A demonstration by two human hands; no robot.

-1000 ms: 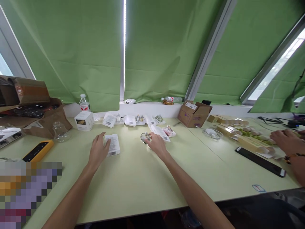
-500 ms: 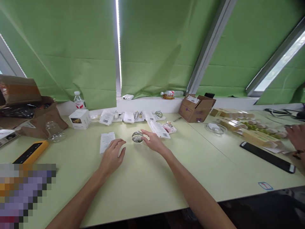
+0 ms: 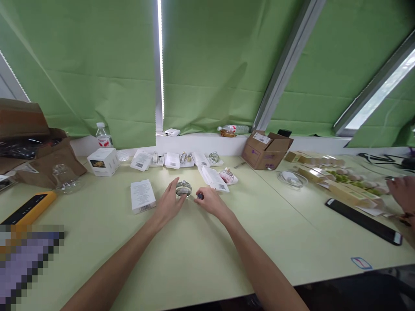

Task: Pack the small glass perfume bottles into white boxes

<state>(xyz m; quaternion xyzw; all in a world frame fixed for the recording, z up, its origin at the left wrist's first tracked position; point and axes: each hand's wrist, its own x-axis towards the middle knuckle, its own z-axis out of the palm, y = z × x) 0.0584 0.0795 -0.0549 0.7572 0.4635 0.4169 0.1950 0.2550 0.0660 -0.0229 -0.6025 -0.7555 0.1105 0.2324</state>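
Observation:
A round clear glass perfume bottle [image 3: 183, 188] stands on the table in front of me. My left hand [image 3: 169, 202] is closed round its left side, thumb at the front and fingers behind. Just right of the bottle, my right hand [image 3: 211, 201] pinches a small dark cap [image 3: 200, 196], apart from the bottle. A white printed box [image 3: 142, 196] with a barcode lies left of my left hand. Behind my right hand are a flat white package [image 3: 214, 178] and a pink bottle [image 3: 226, 176] on a white tray.
Several small bottles and white packages [image 3: 171, 160] line the back, beside a white box [image 3: 103, 162]. An opened cardboard box [image 3: 267, 150] stands back right. A black bar-shaped object [image 3: 363, 221] and another person's hand [image 3: 402, 192] are at right; a yellow power strip [image 3: 29, 209] lies left.
My left hand has moved right and taken hold of the perfume bottle. My right hand has come away from it to the right, with the small dark cap now showing in its fingers.

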